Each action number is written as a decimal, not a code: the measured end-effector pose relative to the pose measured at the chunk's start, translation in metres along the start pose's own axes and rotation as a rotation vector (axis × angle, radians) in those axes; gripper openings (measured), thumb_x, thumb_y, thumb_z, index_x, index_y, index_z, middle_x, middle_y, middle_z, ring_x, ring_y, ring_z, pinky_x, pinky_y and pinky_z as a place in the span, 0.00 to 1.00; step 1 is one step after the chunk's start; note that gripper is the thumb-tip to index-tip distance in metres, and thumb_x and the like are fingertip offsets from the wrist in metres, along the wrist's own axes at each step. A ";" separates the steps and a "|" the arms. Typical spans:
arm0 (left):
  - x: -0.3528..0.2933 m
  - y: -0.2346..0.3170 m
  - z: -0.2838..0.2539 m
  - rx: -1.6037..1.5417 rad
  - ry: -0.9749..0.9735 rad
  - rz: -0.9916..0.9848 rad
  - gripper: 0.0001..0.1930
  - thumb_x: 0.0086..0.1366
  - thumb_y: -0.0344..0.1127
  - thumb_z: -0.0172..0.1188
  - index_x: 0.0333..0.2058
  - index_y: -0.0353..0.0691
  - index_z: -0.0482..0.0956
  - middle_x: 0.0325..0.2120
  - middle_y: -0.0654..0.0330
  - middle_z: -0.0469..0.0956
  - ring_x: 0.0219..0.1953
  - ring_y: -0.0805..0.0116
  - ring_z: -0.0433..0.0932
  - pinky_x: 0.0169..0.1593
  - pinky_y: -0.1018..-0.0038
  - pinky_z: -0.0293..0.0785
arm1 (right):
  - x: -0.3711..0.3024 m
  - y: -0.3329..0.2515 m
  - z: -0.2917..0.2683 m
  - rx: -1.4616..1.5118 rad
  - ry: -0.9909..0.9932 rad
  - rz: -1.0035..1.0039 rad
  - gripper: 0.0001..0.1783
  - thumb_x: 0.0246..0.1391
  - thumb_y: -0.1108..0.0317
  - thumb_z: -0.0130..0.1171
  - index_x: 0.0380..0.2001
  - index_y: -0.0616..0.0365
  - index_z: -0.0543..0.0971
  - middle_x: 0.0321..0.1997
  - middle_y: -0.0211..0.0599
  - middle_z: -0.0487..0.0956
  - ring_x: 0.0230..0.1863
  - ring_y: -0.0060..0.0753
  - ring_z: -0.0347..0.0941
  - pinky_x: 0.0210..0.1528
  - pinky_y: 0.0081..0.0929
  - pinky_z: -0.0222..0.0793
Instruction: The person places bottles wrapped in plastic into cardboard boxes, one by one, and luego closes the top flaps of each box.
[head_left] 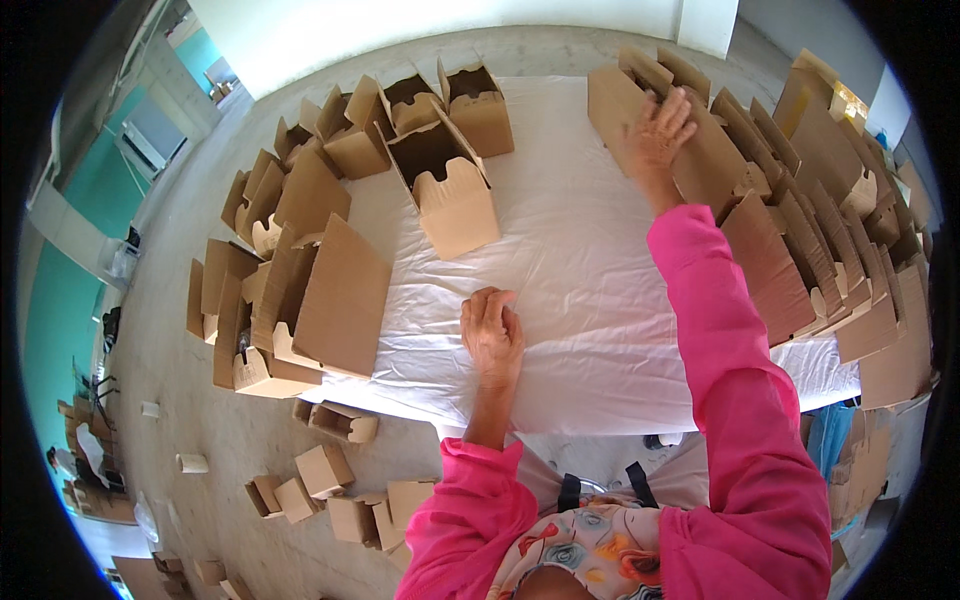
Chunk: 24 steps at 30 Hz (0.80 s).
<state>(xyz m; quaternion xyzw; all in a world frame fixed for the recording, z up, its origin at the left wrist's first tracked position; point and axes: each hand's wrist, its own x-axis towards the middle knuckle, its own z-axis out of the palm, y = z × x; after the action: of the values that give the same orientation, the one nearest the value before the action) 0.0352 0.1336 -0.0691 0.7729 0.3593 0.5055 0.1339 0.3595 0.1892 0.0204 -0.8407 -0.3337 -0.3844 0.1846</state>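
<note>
a person in bright pink long sleeves (720, 330) faces a table draped in wrinkled white cloth (590, 330). small brown cardboard boxes (325, 470) lie on the grey floor (225, 430) below the table's near left corner. the left hand (491, 335) rests by the table's near edge, fingers curled on the cloth; whether it is fully closed cannot be told. left-side rows of open-topped brown cardboard boxes (340, 290) and tightly packed right-side rows (765, 260) line the table. left of the table's centre stands a notched, open brown cardboard box (460, 215). toward the table's far right, the right hand (660, 130), open with fingers spread, lies against a large upright brown cardboard box (708, 160). past the table's far edge rises a white wall (450, 20).
</note>
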 end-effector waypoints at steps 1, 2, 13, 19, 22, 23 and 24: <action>0.001 0.001 0.002 -0.011 0.009 0.009 0.15 0.46 0.16 0.52 0.32 0.39 0.76 0.32 0.56 0.75 0.36 0.55 0.72 0.40 0.64 0.69 | -0.002 -0.009 -0.005 0.151 0.134 -0.088 0.42 0.46 0.53 0.64 0.61 0.57 0.60 0.68 0.60 0.48 0.68 0.62 0.43 0.59 0.57 0.56; 0.001 0.001 0.004 -0.015 0.020 0.016 0.15 0.46 0.16 0.52 0.32 0.40 0.76 0.32 0.56 0.75 0.36 0.55 0.72 0.40 0.64 0.69 | -0.006 -0.025 -0.015 0.308 0.267 -0.176 0.42 0.47 0.54 0.63 0.62 0.58 0.59 0.70 0.56 0.48 0.69 0.59 0.45 0.59 0.54 0.57; -0.003 -0.015 0.007 -0.102 0.053 0.011 0.16 0.46 0.15 0.50 0.32 0.40 0.75 0.31 0.54 0.74 0.36 0.54 0.73 0.40 0.64 0.69 | -0.061 -0.164 -0.123 0.586 -0.268 -0.818 0.28 0.37 0.67 0.64 0.47 0.57 0.73 0.46 0.44 0.76 0.51 0.45 0.65 0.53 0.42 0.58; -0.004 -0.012 -0.007 -0.240 0.102 0.054 0.17 0.47 0.14 0.50 0.36 0.37 0.76 0.33 0.55 0.75 0.34 0.60 0.74 0.41 0.69 0.71 | -0.071 -0.105 -0.111 0.609 -0.201 -0.849 0.20 0.38 0.71 0.59 0.40 0.59 0.76 0.37 0.39 0.78 0.44 0.46 0.65 0.45 0.43 0.59; 0.012 0.017 -0.069 -0.221 0.174 0.019 0.17 0.48 0.13 0.51 0.37 0.35 0.75 0.35 0.56 0.75 0.34 0.64 0.74 0.42 0.71 0.71 | -0.079 -0.066 -0.138 0.700 -0.167 -0.808 0.21 0.40 0.73 0.59 0.43 0.60 0.74 0.42 0.45 0.74 0.45 0.50 0.64 0.47 0.43 0.60; 0.019 0.018 -0.092 -0.170 0.200 0.043 0.20 0.50 0.14 0.51 0.42 0.36 0.75 0.39 0.54 0.75 0.44 0.57 0.74 0.50 0.68 0.68 | -0.081 -0.047 -0.153 0.724 -0.187 -0.782 0.22 0.40 0.73 0.60 0.44 0.60 0.73 0.45 0.48 0.71 0.45 0.52 0.63 0.49 0.43 0.61; 0.029 0.012 -0.112 -0.077 0.294 0.068 0.19 0.51 0.15 0.51 0.42 0.37 0.74 0.38 0.55 0.75 0.43 0.58 0.74 0.49 0.68 0.69 | -0.085 -0.030 -0.164 0.709 -0.184 -0.794 0.21 0.40 0.75 0.58 0.43 0.60 0.74 0.43 0.45 0.73 0.46 0.50 0.63 0.50 0.42 0.61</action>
<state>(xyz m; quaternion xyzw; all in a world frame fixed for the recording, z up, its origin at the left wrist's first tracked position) -0.0517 0.1276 0.0088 0.6967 0.3290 0.6307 0.0921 0.2113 0.0816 0.0610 -0.5661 -0.7499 -0.2132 0.2678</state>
